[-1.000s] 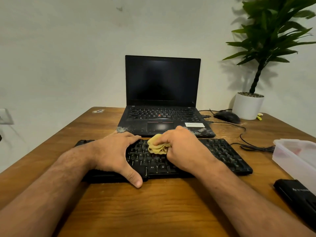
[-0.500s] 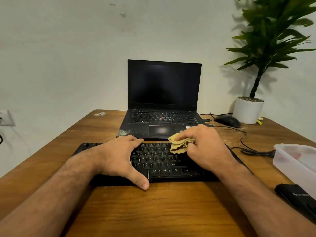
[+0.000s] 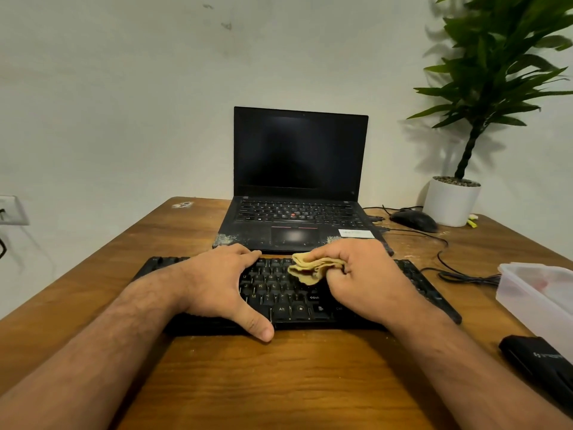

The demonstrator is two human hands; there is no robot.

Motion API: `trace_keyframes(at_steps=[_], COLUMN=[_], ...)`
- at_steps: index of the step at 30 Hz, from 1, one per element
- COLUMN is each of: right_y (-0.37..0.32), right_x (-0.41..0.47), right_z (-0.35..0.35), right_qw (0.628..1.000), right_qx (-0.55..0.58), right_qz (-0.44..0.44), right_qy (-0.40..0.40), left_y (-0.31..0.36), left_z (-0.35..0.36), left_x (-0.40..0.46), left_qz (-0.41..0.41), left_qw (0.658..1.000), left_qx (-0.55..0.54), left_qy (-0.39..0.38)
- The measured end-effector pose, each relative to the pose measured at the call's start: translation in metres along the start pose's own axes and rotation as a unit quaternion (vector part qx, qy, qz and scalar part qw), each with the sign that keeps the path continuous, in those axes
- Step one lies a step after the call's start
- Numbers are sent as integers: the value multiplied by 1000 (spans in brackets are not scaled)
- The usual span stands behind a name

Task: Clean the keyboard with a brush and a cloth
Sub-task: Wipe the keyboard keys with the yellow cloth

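Note:
A black keyboard lies across the wooden table in front of me. My left hand rests flat on its left half, fingers at the far edge and thumb over the near edge. My right hand grips a bunched yellow cloth and presses it on the keys right of the middle, near the top rows. No brush is in view.
An open black laptop with dusty corners stands just behind the keyboard. A mouse, its cable and a potted plant are at the back right. A clear plastic box and a black case sit at the right edge.
My right hand has carried the cloth rightward from the middle keys and toward the far rows, then back a little nearer. The left hand stays in place on the keyboard.

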State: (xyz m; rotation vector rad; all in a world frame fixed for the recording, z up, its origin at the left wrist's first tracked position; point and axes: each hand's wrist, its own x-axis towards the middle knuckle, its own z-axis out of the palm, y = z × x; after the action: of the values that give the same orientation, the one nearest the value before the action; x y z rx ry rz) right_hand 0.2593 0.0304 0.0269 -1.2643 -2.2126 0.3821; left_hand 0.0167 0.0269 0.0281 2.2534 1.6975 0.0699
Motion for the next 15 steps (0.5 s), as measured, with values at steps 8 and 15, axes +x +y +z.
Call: trace_keyframes(at_steps=[8,15], right_y=[-3,-32], right_x=[5,-9], right_z=[2,6], right_qw=[995,975], right_qx=[-87,-167], right_qz=[42,-122], right_qy=[3,-79], left_y=[0,3], left_z=[1,0], left_x=[-1,0], left_qz=[7,3], left_qw=[1000,1000], left_qx=[-5,18], left_qy=[6,1])
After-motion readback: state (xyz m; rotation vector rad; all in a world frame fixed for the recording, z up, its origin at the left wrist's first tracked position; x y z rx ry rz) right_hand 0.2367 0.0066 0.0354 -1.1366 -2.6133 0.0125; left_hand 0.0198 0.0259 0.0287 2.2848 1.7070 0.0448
